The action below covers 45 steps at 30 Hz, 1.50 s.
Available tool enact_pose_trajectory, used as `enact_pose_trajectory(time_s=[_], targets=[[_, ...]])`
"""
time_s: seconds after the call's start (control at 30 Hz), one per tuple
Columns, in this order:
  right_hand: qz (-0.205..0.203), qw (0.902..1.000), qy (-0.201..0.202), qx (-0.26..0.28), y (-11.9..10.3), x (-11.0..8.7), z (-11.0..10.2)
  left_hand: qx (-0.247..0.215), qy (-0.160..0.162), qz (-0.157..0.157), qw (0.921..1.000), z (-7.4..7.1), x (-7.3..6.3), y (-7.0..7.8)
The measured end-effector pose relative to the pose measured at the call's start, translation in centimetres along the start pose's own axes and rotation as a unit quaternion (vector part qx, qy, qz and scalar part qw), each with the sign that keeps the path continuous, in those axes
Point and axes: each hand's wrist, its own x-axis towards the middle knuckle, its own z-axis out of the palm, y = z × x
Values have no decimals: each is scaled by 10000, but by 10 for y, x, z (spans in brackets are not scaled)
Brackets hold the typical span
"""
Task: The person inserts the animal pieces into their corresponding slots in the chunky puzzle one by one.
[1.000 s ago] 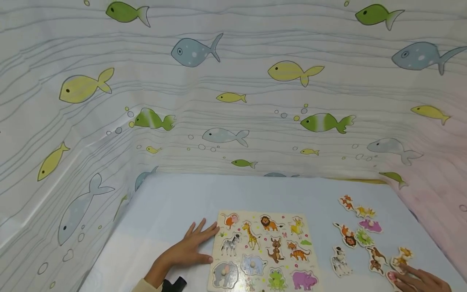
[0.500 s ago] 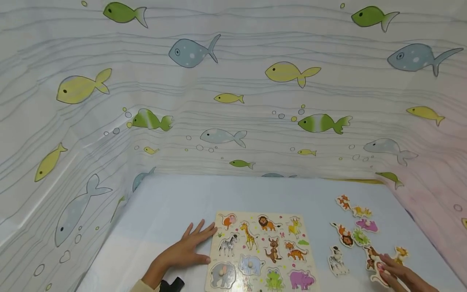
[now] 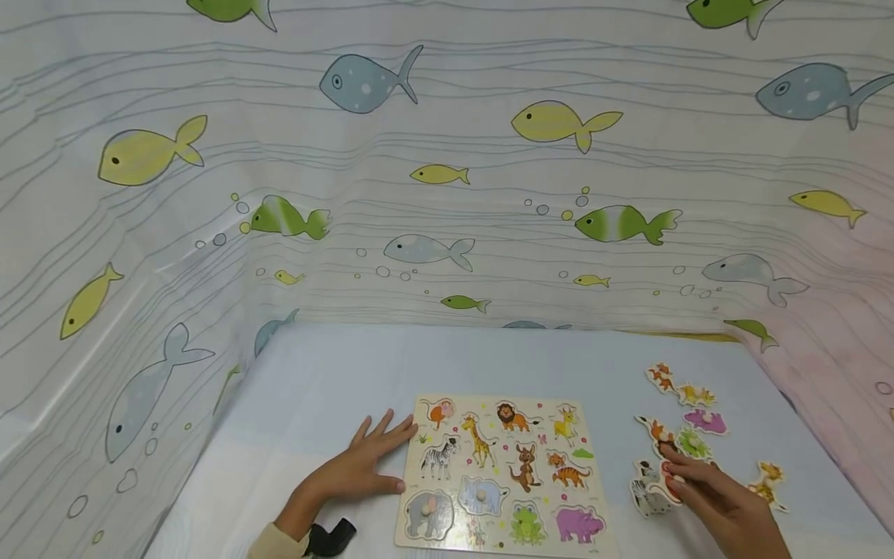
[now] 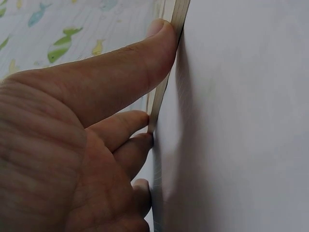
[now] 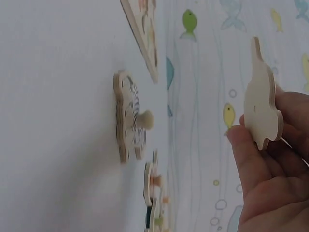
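The piece [image 5: 261,99] my right hand [image 3: 726,497] pinches, back seen only by wrist view, has neared the board [image 3: 503,470] my spread left hand [image 3: 366,466] touches.

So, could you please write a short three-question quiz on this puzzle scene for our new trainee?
1. True or false: the left grip and the right grip are each holding a wooden piece.
2. Multiple choice: in the head view, where do the loose pieces lie relative to the puzzle board? A) left of it, B) right of it, C) on both sides.
3. Count: how many pieces with knobs sit in the board?

Key:
1. False. Only the right grip holds one, the held piece; the left grip touches the board's edge.
2. B.
3. Two: the elephant piece and the pale blue animal piece.
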Motion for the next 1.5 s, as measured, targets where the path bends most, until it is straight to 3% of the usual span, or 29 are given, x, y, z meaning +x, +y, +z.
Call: enact_pose_trajectory(time_s=[0.1, 0.27, 0.5, 0.87, 1.07, 1.27, 1.5], targets=[[-452, 9988, -140, 122, 1, 8, 9, -116, -35, -12, 9999, 1, -2, 0], [-157, 9991, -351, -150, -7, 22, 26, -75, -61, -179, 9998, 4, -7, -3], [-368, 9968, -608, 377, -20, 36, 54, -36, -110, -367, 9993, 1, -14, -4], [-640, 9959, -428, 485, -37, 57, 95, 33, -200, -215, 9996, -11, -8, 0], [-607, 9947, -729, 403, -46, 71, 111, 112, -220, -316, 9992, -11, -7, 0], [-820, 9915, -1006, 95, -50, 99, 127, 189, -142, -249, 9994, -7, 1, 1], [-942, 9867, -1307, 205, -54, 123, 151, 222, -213, -190, 9993, -4, 6, 1]])
